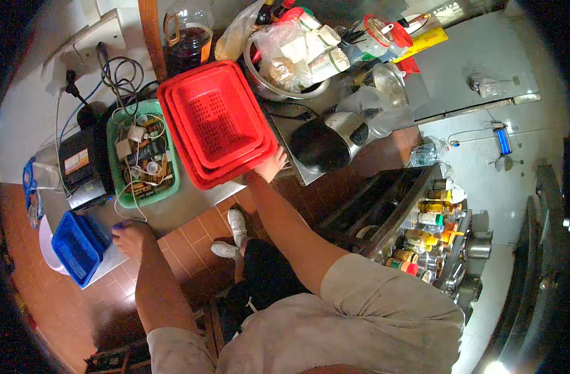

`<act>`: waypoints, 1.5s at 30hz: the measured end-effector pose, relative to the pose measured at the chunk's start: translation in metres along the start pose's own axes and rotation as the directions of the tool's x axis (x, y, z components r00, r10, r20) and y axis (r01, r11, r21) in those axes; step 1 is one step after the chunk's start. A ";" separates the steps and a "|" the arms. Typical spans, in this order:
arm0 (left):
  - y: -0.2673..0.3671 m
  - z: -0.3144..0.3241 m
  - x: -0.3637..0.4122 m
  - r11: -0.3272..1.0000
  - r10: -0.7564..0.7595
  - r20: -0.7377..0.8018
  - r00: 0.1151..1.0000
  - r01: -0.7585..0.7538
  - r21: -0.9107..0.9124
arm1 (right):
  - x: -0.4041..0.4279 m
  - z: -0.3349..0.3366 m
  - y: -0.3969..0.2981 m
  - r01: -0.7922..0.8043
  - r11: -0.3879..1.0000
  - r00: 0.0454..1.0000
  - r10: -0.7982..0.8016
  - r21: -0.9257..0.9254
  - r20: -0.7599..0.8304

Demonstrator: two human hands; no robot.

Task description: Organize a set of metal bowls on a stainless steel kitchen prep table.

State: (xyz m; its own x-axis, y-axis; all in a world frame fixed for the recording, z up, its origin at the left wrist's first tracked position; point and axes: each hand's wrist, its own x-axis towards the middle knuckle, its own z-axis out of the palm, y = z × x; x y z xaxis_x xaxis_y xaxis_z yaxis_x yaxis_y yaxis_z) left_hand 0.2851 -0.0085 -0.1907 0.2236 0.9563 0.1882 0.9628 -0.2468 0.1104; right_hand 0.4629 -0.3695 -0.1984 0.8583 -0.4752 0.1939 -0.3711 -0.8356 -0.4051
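My right hand (270,165) is at the near right corner of a stack of red plastic baskets (215,117). The basket rim hides part of it, so whether it grips the stack or rests on the counter edge is unclear. My left hand (131,237), fingers bent, lies at the front edge of the grey counter (165,222). Just left of it sits a blue plastic basket (78,248), apart from the fingers. Between the hands, farther back, a green plastic basket (175,187) holds chargers, white cables and many small items.
A black device (86,163) with cables stands by the wall. Behind the red stack are a jug of dark liquid (189,46) and a metal pot (289,96) full of bags. An electric kettle (327,140) stands right. Bottles and jars (423,233) line a shelf.
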 end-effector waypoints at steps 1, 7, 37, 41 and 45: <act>-0.001 0.002 0.000 1.000 -0.001 0.001 1.000 0.001 0.000 | -0.001 0.000 0.000 0.001 1.000 1.000 -0.001 -0.001 0.000; 0.010 -0.016 -0.007 1.000 0.006 0.063 0.998 -0.006 0.002 | 0.003 0.001 0.007 0.044 0.999 0.995 -0.046 -0.025 -0.086; -0.002 -0.005 -0.003 0.999 -0.031 0.017 0.999 0.031 -0.017 | -0.005 -0.006 -0.002 0.022 1.000 0.997 -0.022 -0.002 0.068; 0.015 -0.006 -0.009 0.999 -0.026 0.027 0.999 0.027 -0.047 | 0.005 0.005 0.015 0.016 0.999 1.000 -0.015 -0.044 0.027; -0.011 0.023 -0.001 0.998 0.067 -0.195 0.978 -0.062 0.034 | -0.002 0.009 0.005 0.042 0.999 0.998 -0.043 -0.010 -0.040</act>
State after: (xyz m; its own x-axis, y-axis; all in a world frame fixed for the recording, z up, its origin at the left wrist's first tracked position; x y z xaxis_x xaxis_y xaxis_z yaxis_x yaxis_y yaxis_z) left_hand 0.2773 -0.0035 -0.2142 0.2536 0.8886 0.3821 0.9518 -0.2997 0.0651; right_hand 0.4624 -0.3700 -0.2094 0.8583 -0.4499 0.2468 -0.3381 -0.8576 -0.3875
